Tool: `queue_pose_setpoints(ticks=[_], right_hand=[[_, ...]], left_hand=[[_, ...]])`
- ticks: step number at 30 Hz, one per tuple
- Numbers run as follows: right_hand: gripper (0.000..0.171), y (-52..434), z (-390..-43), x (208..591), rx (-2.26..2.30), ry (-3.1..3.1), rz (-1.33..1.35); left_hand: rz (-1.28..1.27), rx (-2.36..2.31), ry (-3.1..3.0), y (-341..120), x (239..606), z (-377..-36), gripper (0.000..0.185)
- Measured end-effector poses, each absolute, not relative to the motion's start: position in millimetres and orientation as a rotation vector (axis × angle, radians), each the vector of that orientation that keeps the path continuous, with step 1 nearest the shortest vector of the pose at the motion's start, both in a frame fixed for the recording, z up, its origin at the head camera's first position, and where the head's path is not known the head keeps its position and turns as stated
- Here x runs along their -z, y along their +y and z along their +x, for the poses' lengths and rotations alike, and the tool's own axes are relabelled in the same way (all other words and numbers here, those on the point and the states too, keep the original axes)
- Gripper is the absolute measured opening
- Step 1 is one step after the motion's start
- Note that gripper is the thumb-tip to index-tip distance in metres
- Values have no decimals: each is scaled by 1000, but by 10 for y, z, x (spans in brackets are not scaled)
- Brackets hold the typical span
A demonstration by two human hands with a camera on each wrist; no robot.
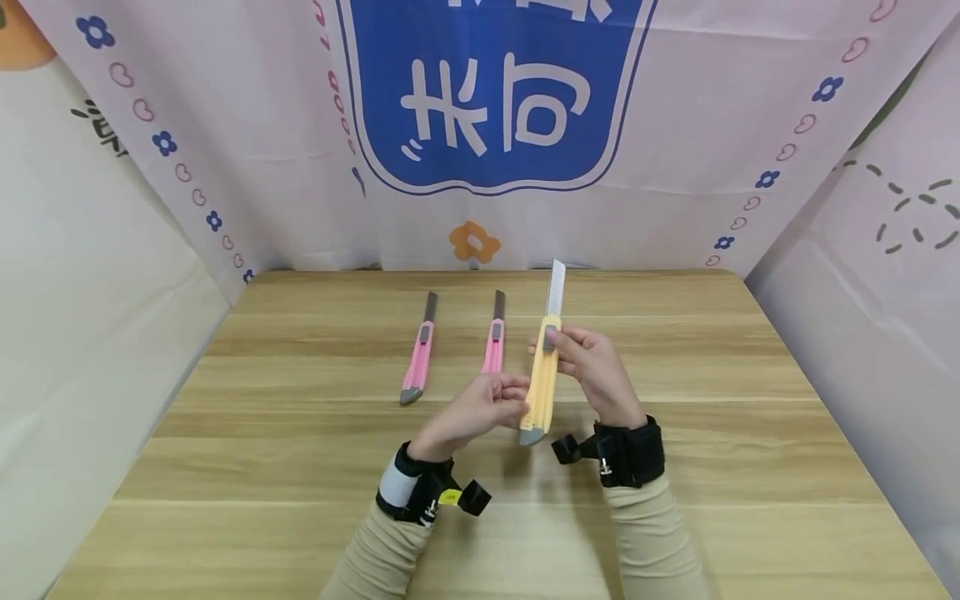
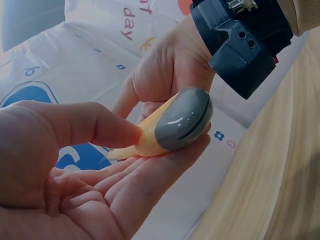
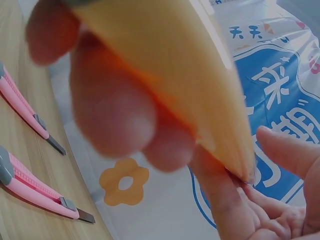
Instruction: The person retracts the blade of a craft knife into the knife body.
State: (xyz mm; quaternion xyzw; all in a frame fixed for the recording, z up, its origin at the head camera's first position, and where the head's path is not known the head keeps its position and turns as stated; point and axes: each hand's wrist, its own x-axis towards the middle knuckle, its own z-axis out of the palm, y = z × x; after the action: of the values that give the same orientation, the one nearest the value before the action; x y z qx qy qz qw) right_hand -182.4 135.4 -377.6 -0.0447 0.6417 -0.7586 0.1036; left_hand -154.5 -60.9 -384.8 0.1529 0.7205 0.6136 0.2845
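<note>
Both hands hold a yellow utility knife raised over the table, its blade extended and pointing away. My right hand grips the upper handle, with the thumb at the grey slider. Lower down, my left hand pinches the handle between thumb and fingers near the grey end cap. The left wrist view shows that cap facing the camera. In the right wrist view the yellow handle is close and blurred, hiding the slider.
Two pink utility knives lie on the wooden table with dark blades out: one to the left, the other just behind my left hand. A printed cloth hangs along the table's far edge.
</note>
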Motion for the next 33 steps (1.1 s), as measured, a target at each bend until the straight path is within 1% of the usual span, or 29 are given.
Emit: queue_pose_setpoints(ticks=[7,12,17,23,33], right_hand=[[40,1317,-1826,3780,2242,1934,-59],[38,1290,-1837,3782,2263,1935,15],[40,1265,-1848,3783,2300,1909,114],[46,1229,-1844,3779,2284,1916,216],[39,1170,-1842,3797,2334,1919,288]], left_hand=[[483,-1620,1890,-632,3876,-1574,47],[526,-1539,1889,-686,3907,-1601,44],[569,-1497,1900,-697,3933,-1612,40],[584,-1471,1907,-674,3921,-1596,39],[579,-1463,1907,-670,3909,-1579,38]])
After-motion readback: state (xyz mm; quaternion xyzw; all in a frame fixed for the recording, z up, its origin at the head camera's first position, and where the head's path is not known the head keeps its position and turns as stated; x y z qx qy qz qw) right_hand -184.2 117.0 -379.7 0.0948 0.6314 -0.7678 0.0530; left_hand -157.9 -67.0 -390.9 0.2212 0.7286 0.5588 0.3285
